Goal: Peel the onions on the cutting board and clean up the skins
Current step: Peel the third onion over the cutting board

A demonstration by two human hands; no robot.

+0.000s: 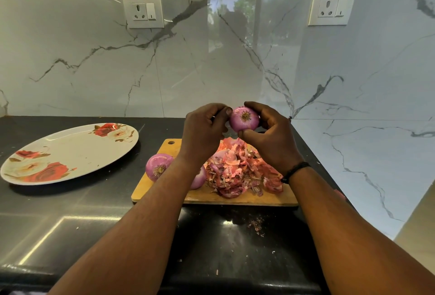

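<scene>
A peeled purple onion point(244, 118) is held up above the wooden cutting board point(211, 197). My right hand point(268, 134) grips it from the right and below, thumb under it. My left hand point(203, 130) has its fingers curled, with the thumb tip touching the onion's left side. On the board's left end lies a second peeled onion point(158, 166); a third onion point(199, 180) shows partly behind my left forearm. A heap of pink and reddish onion skins point(240, 170) covers the board's right half.
A large oval plate with a rose pattern point(68, 153) sits on the black counter to the left of the board. Small skin flakes point(256, 224) lie on the counter in front of the board. The marble wall stands close behind and to the right.
</scene>
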